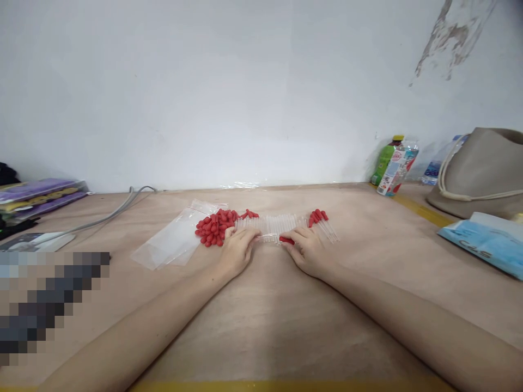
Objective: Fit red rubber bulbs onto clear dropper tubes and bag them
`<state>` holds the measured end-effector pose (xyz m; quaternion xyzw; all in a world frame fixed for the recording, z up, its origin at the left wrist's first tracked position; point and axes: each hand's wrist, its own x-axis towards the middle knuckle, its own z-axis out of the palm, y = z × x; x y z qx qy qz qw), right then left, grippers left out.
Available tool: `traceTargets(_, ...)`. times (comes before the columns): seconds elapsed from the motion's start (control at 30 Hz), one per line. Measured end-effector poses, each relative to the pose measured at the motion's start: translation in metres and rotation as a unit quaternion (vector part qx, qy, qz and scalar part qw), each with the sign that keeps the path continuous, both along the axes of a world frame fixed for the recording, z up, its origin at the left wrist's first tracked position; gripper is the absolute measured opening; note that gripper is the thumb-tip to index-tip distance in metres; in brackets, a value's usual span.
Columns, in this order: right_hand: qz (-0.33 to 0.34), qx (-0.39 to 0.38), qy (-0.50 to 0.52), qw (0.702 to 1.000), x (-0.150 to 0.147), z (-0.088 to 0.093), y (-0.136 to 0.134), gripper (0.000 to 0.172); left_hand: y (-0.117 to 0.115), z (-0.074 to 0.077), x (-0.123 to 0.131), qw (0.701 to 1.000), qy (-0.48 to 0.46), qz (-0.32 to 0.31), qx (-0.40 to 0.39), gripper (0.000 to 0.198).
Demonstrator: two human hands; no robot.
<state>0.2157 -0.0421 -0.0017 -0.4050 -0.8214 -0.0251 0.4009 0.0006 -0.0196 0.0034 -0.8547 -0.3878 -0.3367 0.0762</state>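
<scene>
My left hand (pixel 240 249) is closed, its thumb and fingertips pinching one end of a clear glass dropper tube (pixel 267 236). The tube lies crosswise toward my right hand (pixel 309 251), which is closed on a red rubber dropper bulb (pixel 286 240). Whether the tube's end sits inside the bulb I cannot tell. Just beyond both hands lies a row of bare clear tubes (pixel 281 222). A heap of red rubber bulbs (pixel 214 224) is beside my left hand. Beyond my right hand lie several droppers with red bulbs on their tubes (pixel 318 216).
Clear plastic bags (pixel 169 239) lie flat left of the bulbs. A grey cable (pixel 112 211) and purple packets (pixel 44 195) are farther left. On the right stand a drink carton (pixel 395 170), a green bottle (pixel 383 163), a beige bag (pixel 482 166) and a blue pack (pixel 484 245).
</scene>
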Motion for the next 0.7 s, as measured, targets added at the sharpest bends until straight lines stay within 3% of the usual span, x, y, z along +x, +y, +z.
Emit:
traceTargets(0.3,0.110,-0.011,0.048,0.993,-0.001,0.007,-0.010,0.015,-0.009,-0.006,-0.003,0.994,-0.001,-0.108,-0.023,0.034)
traceTargets(0.43,0.125,-0.003,0.071,0.990,-0.002,0.004,-0.010,0.013,-0.016,-0.005,-0.003,0.989,0.011,-0.144,-0.014,0.045)
traceTargets(0.7,0.151,0.029,0.061,0.986,-0.002,0.002,-0.011,0.013,-0.015,-0.004,0.001,0.983,-0.011,-0.183,0.032,0.029)
